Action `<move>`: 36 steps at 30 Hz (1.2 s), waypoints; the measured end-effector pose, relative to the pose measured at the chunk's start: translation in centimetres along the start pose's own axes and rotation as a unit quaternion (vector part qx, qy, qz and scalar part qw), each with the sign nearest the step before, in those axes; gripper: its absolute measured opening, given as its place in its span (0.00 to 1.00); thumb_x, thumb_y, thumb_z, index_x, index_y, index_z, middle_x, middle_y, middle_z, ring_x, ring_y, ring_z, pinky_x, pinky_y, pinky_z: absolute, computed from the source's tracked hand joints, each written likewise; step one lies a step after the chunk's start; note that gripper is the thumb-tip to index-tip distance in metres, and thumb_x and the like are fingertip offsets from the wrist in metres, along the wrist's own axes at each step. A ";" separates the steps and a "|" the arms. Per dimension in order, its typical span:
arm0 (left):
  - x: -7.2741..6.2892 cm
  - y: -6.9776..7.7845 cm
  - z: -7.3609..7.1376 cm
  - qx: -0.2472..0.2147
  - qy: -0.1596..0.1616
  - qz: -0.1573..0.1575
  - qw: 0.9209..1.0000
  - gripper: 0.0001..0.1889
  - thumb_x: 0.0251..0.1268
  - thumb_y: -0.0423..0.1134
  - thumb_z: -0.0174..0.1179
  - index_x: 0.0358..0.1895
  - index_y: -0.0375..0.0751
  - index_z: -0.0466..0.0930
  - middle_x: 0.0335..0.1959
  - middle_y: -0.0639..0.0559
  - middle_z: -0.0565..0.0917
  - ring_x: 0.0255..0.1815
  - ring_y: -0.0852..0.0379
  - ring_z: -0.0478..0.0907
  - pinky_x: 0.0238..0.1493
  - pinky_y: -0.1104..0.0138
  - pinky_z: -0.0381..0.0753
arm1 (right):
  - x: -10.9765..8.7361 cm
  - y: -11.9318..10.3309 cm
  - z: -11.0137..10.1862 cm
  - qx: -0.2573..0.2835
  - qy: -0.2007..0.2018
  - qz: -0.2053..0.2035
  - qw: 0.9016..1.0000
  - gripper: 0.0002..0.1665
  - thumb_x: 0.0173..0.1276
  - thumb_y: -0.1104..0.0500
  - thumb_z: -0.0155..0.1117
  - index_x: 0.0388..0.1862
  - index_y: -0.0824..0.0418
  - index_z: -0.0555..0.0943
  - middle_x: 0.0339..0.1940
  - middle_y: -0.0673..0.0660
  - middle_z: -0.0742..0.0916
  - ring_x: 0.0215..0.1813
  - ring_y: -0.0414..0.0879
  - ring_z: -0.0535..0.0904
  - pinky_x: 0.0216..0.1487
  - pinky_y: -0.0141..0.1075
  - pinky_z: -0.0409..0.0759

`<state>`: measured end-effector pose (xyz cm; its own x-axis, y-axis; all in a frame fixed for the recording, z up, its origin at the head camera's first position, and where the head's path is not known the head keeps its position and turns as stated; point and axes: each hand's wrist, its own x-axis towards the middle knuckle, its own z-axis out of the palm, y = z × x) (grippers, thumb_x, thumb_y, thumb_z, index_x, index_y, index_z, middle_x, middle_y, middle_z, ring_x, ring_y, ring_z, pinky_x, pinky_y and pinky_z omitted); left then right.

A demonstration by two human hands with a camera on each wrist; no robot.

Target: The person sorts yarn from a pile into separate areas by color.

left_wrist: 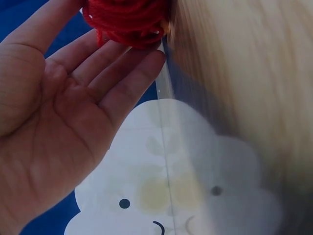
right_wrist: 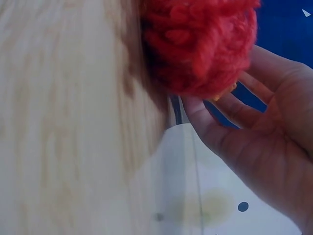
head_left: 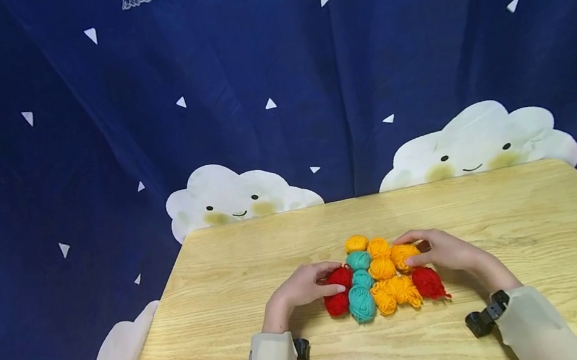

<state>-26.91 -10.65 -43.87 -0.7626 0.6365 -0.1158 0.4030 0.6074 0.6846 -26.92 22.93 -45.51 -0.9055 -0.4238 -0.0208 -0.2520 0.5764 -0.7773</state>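
Observation:
Small balls of yarn lie packed together on the wooden table in the head view. On their left side my left hand [head_left: 300, 286] holds the upper red yarn ball [head_left: 341, 276] between thumb and fingers. Just below it sits another red yarn ball [head_left: 336, 306]. My right hand [head_left: 445, 249] grips an orange yarn ball [head_left: 402, 255] at the right side, thumb in front and fingers behind. A red yarn ball [head_left: 428, 283] with a loose end lies below that hand; it hides most of the orange one in the right wrist view. Red yarn [left_wrist: 127, 19] touches the left fingers in the left wrist view.
Between the hands stand several teal yarn balls [head_left: 363, 304] in a column, with several orange yarn balls [head_left: 381, 268] to their right and a single orange yarn ball [head_left: 356, 244] on top. A dark blue curtain [head_left: 244, 53] hangs behind the table [head_left: 203, 321].

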 end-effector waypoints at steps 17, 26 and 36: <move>0.0 -0.1 -0.2 0.003 0.002 -0.014 1.000 0.29 0.65 0.47 0.64 0.68 0.45 0.72 0.63 0.49 0.80 0.61 0.53 0.78 0.61 0.65 0.78 | -0.6 0.1 -1.3 0.027 0.017 0.015 0.999 0.30 0.66 0.51 0.66 0.65 0.60 0.75 0.64 0.68 0.77 0.50 0.51 0.79 0.47 0.36 0.79; -0.1 -0.1 -0.2 0.003 0.002 -0.020 1.000 0.28 0.65 0.47 0.64 0.68 0.46 0.73 0.62 0.50 0.81 0.59 0.54 0.78 0.60 0.66 0.78 | -1.3 0.7 -2.2 0.027 0.025 0.008 0.999 0.30 0.68 0.51 0.65 0.66 0.60 0.73 0.64 0.68 0.77 0.48 0.50 0.78 0.44 0.35 0.78; -0.1 -0.3 -0.2 0.008 0.005 -0.013 1.000 0.28 0.65 0.48 0.64 0.67 0.46 0.73 0.60 0.50 0.82 0.57 0.56 0.79 0.57 0.69 0.78 | -2.2 1.7 -3.4 0.030 0.036 0.032 0.998 0.32 0.68 0.49 0.64 0.68 0.58 0.72 0.67 0.69 0.74 0.48 0.50 0.77 0.45 0.38 0.78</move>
<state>-27.09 -10.99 -43.88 -0.7779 0.6155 -0.1267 0.3909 0.6318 0.6694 -26.50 27.20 -44.71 -0.9414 -0.3360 -0.0278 -0.1747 0.5569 -0.8120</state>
